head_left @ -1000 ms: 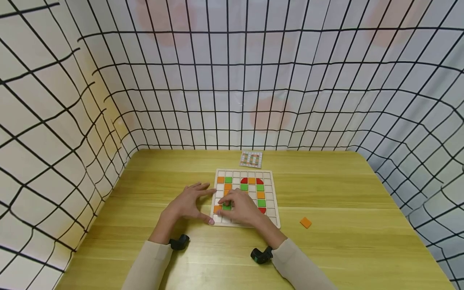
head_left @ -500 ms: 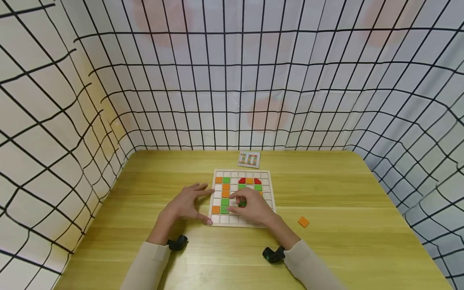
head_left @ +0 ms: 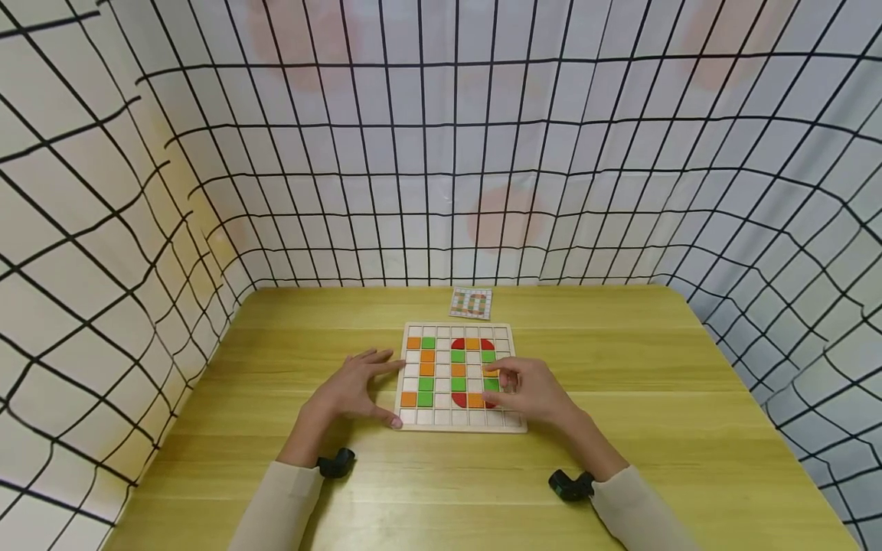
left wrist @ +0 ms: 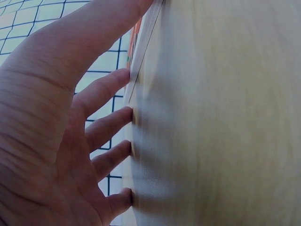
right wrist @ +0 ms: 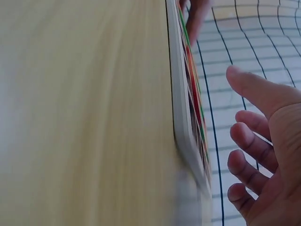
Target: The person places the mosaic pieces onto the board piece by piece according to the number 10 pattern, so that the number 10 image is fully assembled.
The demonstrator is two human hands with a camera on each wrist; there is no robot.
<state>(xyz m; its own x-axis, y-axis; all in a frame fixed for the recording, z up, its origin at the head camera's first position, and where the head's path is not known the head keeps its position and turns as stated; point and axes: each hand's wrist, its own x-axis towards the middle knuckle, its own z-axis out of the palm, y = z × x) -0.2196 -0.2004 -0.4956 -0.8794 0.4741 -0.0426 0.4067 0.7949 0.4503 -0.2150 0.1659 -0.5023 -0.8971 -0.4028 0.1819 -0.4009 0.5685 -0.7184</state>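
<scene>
A white grid board (head_left: 462, 426) lies flat on the table, with orange and green square tiles and red rounded ones set in its cells. My left hand (head_left: 350, 389) rests at the board's left edge, thumb and fingers spread. In the left wrist view its fingertips (left wrist: 123, 147) touch the tabletop beside the board. Over the board's right part hovers my right hand (head_left: 534, 389), which hides some cells and tiles there. The right wrist view shows that hand (right wrist: 268, 146) above the board, fingers loosely bent, thumb apart, nothing held.
A small card (head_left: 472, 303) printed with a coloured grid lies behind the board. The wooden table (head_left: 331, 314) is enclosed by a black-lined net (head_left: 427, 153) in front of pale cloth on the far side and both sides.
My right hand has moved rightward from the board's left-hand tiles to its right side. The loose orange tile on the table is now hidden by my right arm. The left hand stays put.
</scene>
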